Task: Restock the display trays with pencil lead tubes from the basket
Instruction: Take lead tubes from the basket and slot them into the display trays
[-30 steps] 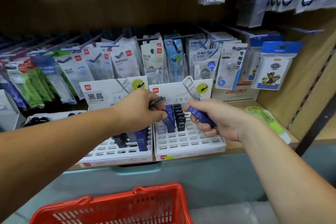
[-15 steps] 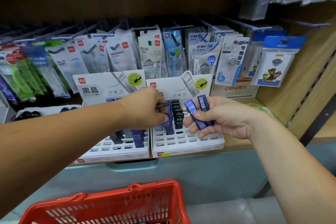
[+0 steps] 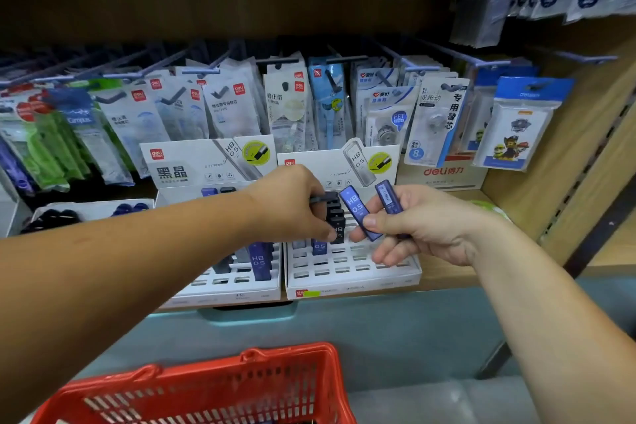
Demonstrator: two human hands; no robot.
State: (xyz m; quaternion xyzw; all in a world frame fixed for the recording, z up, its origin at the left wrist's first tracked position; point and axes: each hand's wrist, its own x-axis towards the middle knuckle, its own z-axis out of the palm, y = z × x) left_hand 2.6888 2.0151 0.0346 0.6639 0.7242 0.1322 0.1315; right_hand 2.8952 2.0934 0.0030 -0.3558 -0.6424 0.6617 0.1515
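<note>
Two blue lead tubes [image 3: 356, 212] stick up from the right hand [image 3: 430, 224]. Its thumb and fingers pinch them near the bottom end. The left hand [image 3: 292, 203] is just beside it with its fingers curled. It pinches a dark tube [image 3: 316, 199] over the row of black tubes [image 3: 335, 217] in the right tray [image 3: 364, 282]. The hands are close but do not touch.

The right tray has many empty holes at the front. The left tray [image 3: 241, 293] holds a few blue and dark tubes too. The red basket [image 3: 192, 385] sits low, in front of the shelf, and I cannot see inside it.

I think the step now is filling the right tray. Next, the dark tube needs to go straight down into an empty hole. Then a blue one can follow.
</note>
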